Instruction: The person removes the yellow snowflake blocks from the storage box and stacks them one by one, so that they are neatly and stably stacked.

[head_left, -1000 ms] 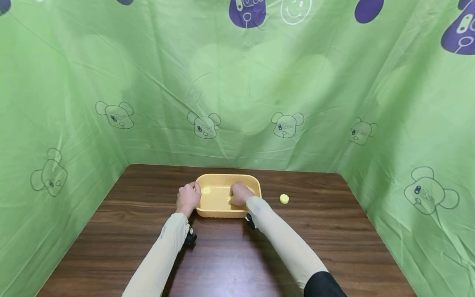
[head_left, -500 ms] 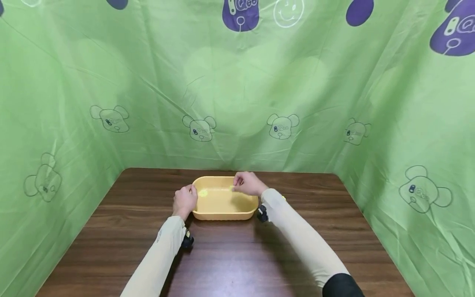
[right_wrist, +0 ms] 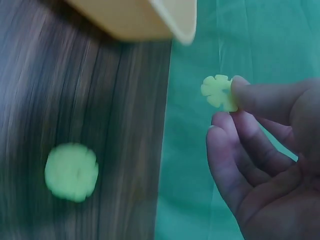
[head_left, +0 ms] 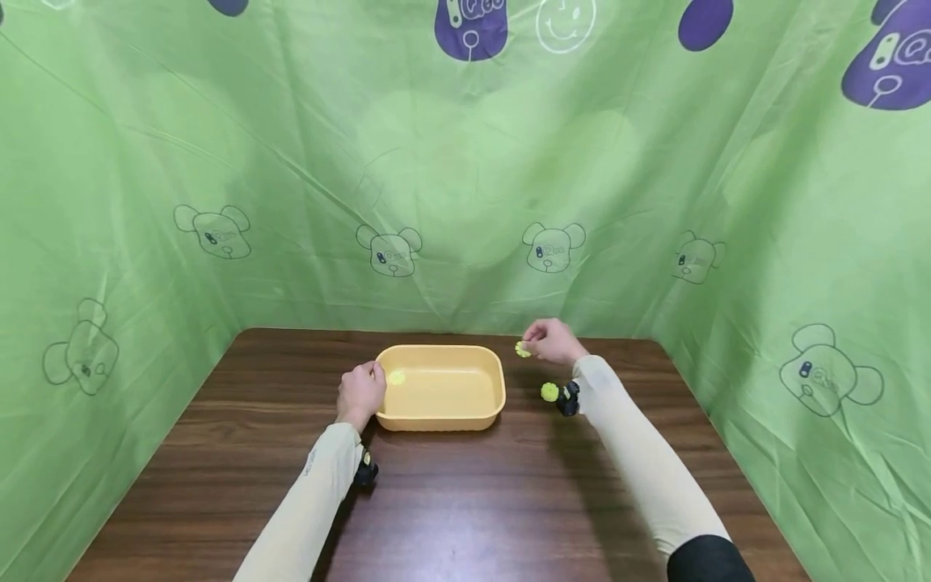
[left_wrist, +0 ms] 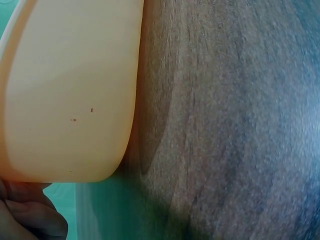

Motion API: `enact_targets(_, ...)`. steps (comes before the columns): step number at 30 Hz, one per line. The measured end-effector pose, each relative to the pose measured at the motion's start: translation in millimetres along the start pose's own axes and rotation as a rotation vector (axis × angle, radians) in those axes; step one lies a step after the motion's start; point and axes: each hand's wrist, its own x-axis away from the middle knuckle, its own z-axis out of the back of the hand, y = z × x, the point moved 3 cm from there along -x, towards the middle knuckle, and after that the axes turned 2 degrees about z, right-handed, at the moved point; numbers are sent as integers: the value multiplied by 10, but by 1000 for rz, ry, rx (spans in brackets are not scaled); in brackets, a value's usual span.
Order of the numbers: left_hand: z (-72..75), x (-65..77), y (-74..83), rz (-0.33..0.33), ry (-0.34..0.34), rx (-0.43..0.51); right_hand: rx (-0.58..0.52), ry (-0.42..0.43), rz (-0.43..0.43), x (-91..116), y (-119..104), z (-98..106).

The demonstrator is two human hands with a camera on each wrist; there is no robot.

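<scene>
My left hand [head_left: 360, 396] grips the left end of a yellow plastic bin [head_left: 440, 422]; in the left wrist view its curled fingers [left_wrist: 35, 212] show beside the bin's outer wall [left_wrist: 70, 100]. Right of the bin, my right hand [head_left: 554, 343] is raised over the table's back part. Between thumb and fingertips it pinches a flat yellow snowflake disc [right_wrist: 216, 92] with notches round its edge. A round yellow notched piece [head_left: 549, 392], seemingly thicker, like stacked discs, lies on the table below that hand. Inside the bin, near its left end, sits another yellow notched disc [head_left: 396, 377].
A dark brown wood-grain table [head_left: 451, 493] carries everything. Green printed cloth [head_left: 465, 291] hangs right behind the table's back edge and along both sides. Each wrist wears a small black camera, the right one [head_left: 569, 398] close beside the round yellow piece.
My right hand has risen out of the bin with a snowflake disc and moved right, past the bin's right end. My left hand has stayed at the bin's left end.
</scene>
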Motion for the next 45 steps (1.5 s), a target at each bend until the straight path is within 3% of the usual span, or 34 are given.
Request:
enact_targets(7, 4, 9, 17, 0, -1, -1, 16, -55, -90, 147, 485, 207)
enact_targets(15, -1, 0, -5, -4, 15, 4, -78, -124, -143, 274, 773, 133)
enact_targets(24, -2, 9, -6, -5, 14, 4, -133, -115, -152, 338, 782, 14)
enact_targets(33, -10, 34, -24, -7, 15, 4, 65, -80, -130, 358, 833, -41)
enact_targets(45, -11, 40, -24, -8, 25, 7, 152, -64, -115, 383, 791, -84)
